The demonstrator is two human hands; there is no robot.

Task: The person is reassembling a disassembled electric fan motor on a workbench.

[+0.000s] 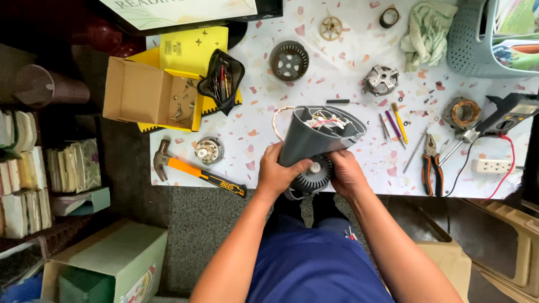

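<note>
From the head camera, both hands are gripping a grey plastic cone-shaped motor housing (pixel 314 147) at the near edge of the speckled white table (pixel 348 62): the left hand (pixel 279 173) is clasping its side, and the right hand (pixel 346 173) is cupping its ribbed round end. The housing is overhanging the edge, so a slip would likely drop it to the floor. Loose white and red wires (pixel 323 120) are risking a snag. The orange-handled hammer (pixel 193 168) and red-handled pliers (pixel 432 165) are flanking it, leaving open room between.

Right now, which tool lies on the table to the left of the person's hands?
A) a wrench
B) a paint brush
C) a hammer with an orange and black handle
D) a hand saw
C: the hammer lies left of the left hand, which with the right hand grips the grey housing.
</note>
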